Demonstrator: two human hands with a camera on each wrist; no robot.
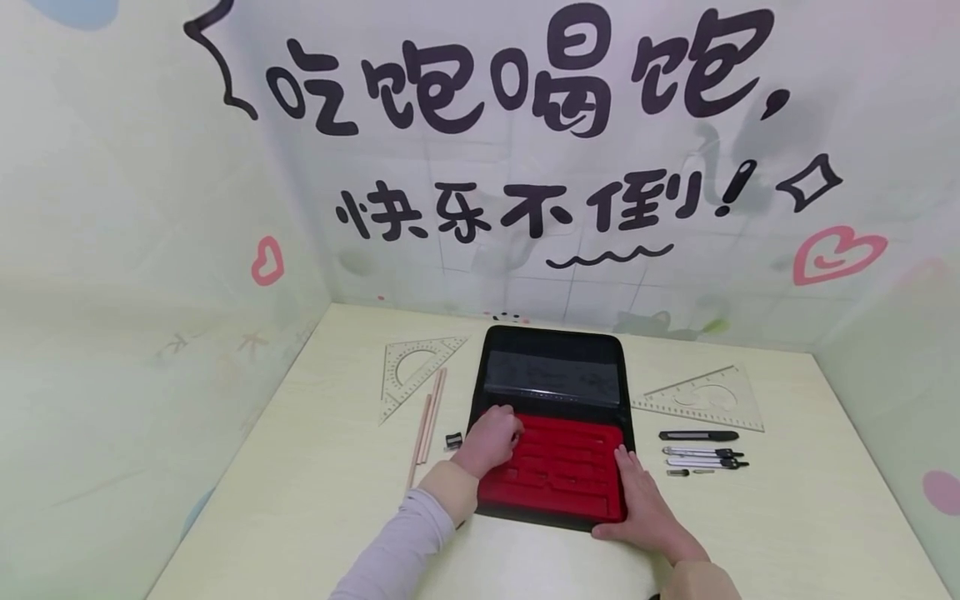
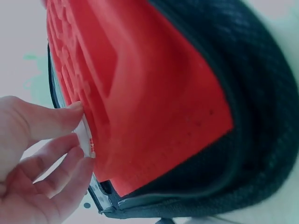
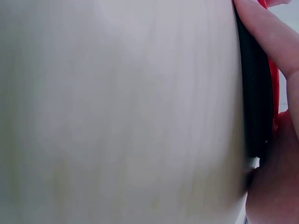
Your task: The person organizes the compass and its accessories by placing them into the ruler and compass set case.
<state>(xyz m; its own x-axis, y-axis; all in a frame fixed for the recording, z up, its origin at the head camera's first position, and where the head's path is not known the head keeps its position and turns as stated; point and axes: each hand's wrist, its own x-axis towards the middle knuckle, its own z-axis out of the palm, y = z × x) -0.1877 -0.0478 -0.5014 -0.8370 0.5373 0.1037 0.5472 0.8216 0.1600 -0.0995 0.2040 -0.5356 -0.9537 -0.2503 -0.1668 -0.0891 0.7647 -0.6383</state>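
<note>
A black zip case (image 1: 551, 343) lies unfolded on the table, with a red moulded tray (image 1: 555, 429) of shaped slots in its near half. Over the tray's far left part, my left hand (image 1: 491, 437) pinches a small, flat white piece with red marks (image 2: 85, 135) between thumb and fingertips. The left wrist view shows that piece right against the red tray, which sits raised at a corner of the case. My right hand (image 1: 647, 508) rests at the case's near right corner, fingers extended along the right edge and thumb at the front edge.
Left of the case lie a clear set square (image 1: 408, 367), several pencils (image 1: 427, 425) and a small black sharpener (image 1: 453, 441). On the right are another set square (image 1: 712, 400), a black utility knife (image 1: 697, 435), compasses (image 1: 703, 457) and small parts (image 1: 678, 472). A printed backdrop (image 1: 562, 283) borders the table.
</note>
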